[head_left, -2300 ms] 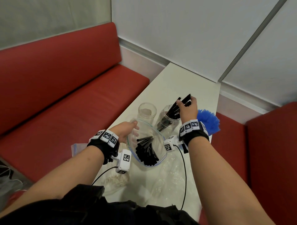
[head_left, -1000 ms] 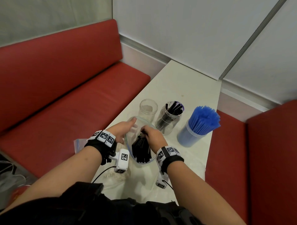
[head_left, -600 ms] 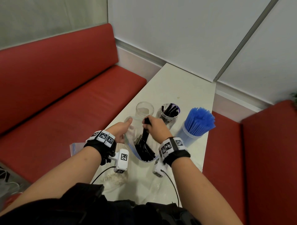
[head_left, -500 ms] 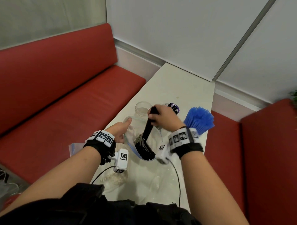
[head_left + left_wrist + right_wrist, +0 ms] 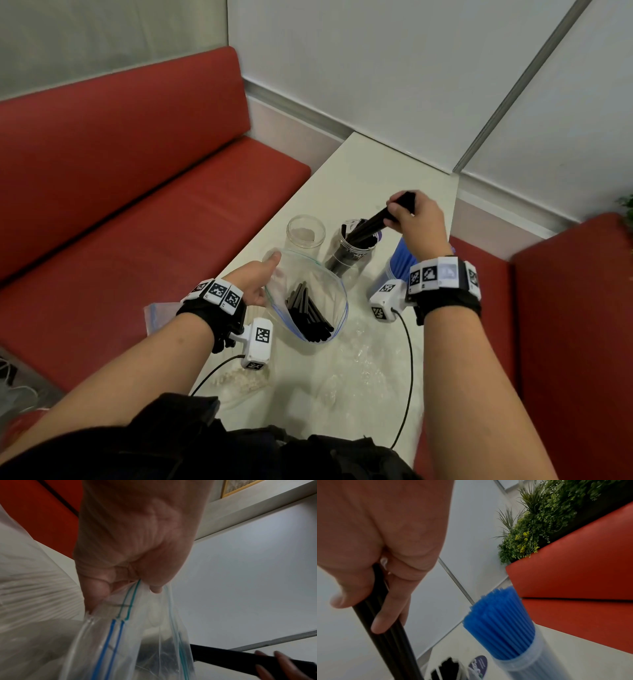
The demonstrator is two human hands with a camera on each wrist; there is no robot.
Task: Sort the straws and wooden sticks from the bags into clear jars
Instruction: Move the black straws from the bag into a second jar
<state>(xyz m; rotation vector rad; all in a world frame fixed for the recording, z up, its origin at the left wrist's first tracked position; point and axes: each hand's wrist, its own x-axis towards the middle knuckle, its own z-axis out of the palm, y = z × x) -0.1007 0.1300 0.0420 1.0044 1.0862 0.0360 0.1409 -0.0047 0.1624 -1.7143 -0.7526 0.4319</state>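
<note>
My right hand [image 5: 416, 222] grips a bundle of black plastic straws [image 5: 373, 222], their lower ends inside the clear glass jar [image 5: 349, 255]; my left hand [image 5: 255, 279] pinches the clear zip bag's [image 5: 308, 301] rim (more straws inside) on the white tabletop [image 5: 359, 178].

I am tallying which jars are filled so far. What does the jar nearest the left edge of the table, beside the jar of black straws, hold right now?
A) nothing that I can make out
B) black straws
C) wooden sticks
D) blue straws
A: in the head view the clear jar shows only its bare glass bottom, while the right hand lowers black straws into the jar beside it.
</note>
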